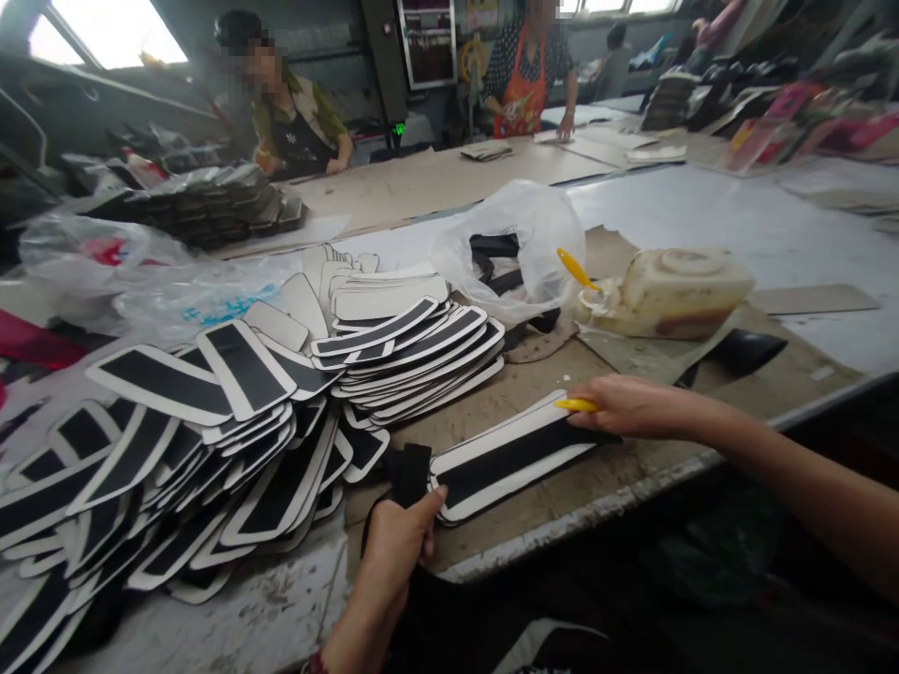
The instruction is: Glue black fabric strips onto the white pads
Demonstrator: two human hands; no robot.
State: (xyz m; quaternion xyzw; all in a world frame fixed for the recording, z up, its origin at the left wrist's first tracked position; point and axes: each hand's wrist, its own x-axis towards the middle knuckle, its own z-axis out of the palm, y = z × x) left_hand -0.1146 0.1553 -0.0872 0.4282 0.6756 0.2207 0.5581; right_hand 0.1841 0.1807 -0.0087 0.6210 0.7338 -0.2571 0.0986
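Note:
A white curved panel with a black strip along its middle (509, 454) lies on the brown board (484, 552) before me. At the panel's left end my left hand (404, 538) has its fingers closed on the black strip, with the thumb on the panel's edge. My right hand (618, 407) is closed round a yellow-handled tool (577, 405) at the right end, where the strip runs beneath the fingers. Its working tip cannot be made out. Piles of similar black-striped panels (414, 365) lie to the left.
A stained plastic container (681, 290) with a yellow brush (576, 269) stands behind my right hand. A clear bag (540, 234) with black strips sits beyond the piles. Two people (295, 122) (530, 75) work across the table; stacked pieces (211, 201) stand at back left.

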